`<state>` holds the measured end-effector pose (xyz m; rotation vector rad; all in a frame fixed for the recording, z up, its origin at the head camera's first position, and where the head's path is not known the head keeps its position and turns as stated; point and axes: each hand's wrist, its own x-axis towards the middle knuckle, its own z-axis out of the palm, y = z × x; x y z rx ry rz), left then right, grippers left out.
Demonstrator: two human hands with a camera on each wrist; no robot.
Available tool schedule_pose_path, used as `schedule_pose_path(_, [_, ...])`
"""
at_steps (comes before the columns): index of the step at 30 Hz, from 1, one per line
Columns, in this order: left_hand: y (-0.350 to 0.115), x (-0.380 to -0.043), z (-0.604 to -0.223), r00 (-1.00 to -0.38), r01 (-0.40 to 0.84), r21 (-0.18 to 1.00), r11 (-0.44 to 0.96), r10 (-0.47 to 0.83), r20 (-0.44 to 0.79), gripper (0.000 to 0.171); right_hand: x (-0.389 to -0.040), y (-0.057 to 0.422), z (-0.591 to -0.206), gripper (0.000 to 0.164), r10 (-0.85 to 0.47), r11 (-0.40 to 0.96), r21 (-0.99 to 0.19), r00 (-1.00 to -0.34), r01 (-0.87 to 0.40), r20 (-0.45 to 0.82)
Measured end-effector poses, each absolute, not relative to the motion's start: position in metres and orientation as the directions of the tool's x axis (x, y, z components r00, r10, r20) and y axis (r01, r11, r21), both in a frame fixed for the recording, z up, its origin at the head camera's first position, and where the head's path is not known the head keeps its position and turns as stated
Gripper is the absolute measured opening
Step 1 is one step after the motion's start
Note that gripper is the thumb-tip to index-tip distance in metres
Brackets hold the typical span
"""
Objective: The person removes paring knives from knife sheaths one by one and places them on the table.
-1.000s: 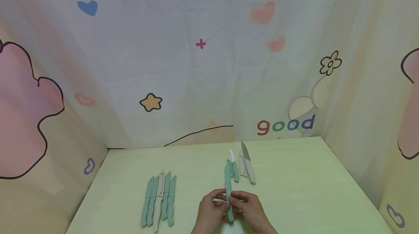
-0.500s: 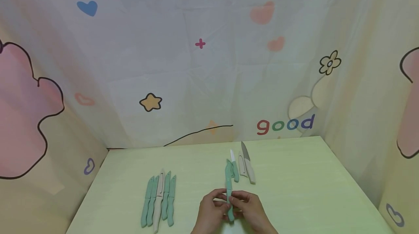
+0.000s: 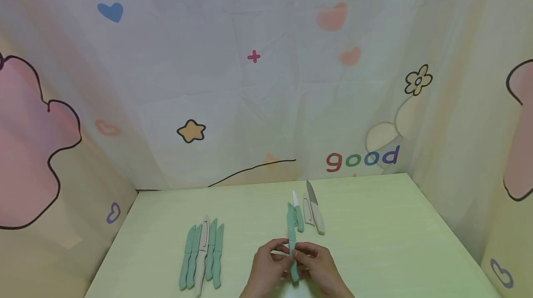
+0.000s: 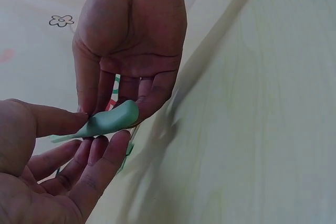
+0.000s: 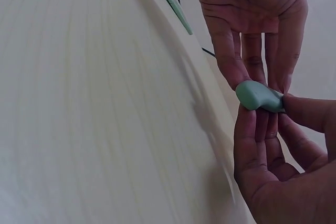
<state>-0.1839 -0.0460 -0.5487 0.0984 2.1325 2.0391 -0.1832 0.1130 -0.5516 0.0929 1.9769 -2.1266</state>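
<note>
A green knife [image 3: 292, 233] in a matching green sheath points away from me near the front of the table, both hands around its handle. My left hand [image 3: 268, 264] pinches the handle from the left between thumb and fingers. From the right, my right hand [image 3: 319, 263] pinches the same handle. Both wrist views show the rounded handle end [image 4: 116, 118] between the two sets of fingers. Just beyond it lie a small green-handled knife [image 3: 300, 221] with a bare white blade and a white-handled knife [image 3: 318, 219] with a bare grey blade.
On the pale green table [image 3: 387, 242], a white sheath [image 3: 308, 210] lies beside the bare grey-bladed knife. To the left, several green sheathed knives [image 3: 217, 261] lie in a row with one white sheathed knife [image 3: 200, 265]. A printed curtain [image 3: 233, 80] stands behind the table.
Hands and knife stay almost in place, the same grip kept by both. The head view shifts very slightly.
</note>
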Motion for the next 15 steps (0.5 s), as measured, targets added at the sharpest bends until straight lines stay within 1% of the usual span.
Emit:
schedule_pose_path(6, [-0.048, -0.19, -0.546, -0.985, -0.072, 0.992, 0.105, 0.146, -0.087, 0.038, -0.183, 0.113, -0.551, 0.037, -0.128, -0.052, -0.975, -0.97, 0.216, -0.208])
schedule_pose_path(9, [-0.048, -0.194, -0.547, -0.988, -0.068, 0.992, 0.11, 0.134, -0.083, 0.036, -0.182, 0.113, -0.551, 0.038, -0.125, -0.038, -0.974, -0.968, 0.222, -0.216])
schedule_pose_path(15, [-0.048, -0.209, -0.546, -0.991, -0.056, 0.997, 0.047, 0.117, -0.061, 0.033, -0.182, 0.113, -0.553, 0.038, -0.12, -0.013, -0.974, -0.967, 0.227, -0.224])
